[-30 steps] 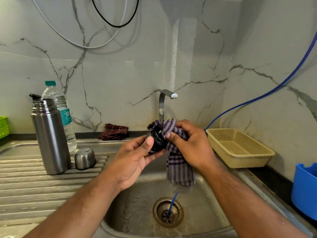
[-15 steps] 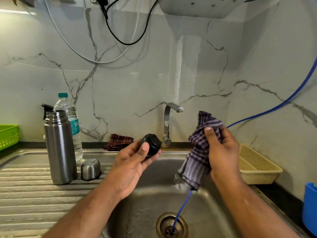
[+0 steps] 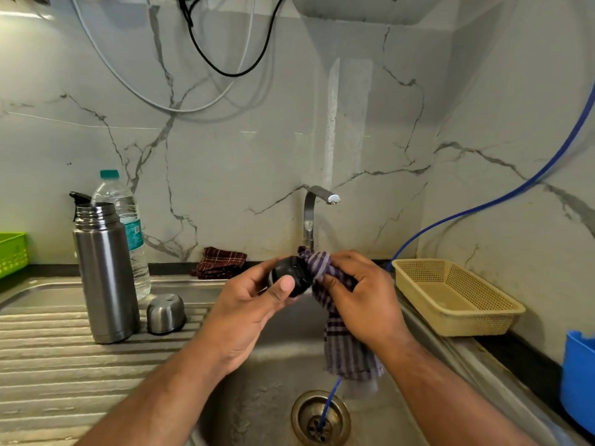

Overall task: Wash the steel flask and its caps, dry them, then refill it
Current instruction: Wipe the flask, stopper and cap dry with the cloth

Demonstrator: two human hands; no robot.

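Note:
Over the sink, my left hand grips a black inner cap of the flask. My right hand holds a purple striped cloth and presses its upper end against the cap; the rest of the cloth hangs down. The steel flask stands upright and uncapped on the ribbed drainboard at the left. Its steel cup cap sits upside down just to the right of the flask.
A plastic water bottle stands behind the flask. The tap is at the back of the sink, with a blue hose running into the drain. A dark checked cloth, yellow basket, blue tub, green basket.
My right hand with the cloth had drawn away to the right of the cap half a second ago; it has now returned and presses the cloth onto the cap again.

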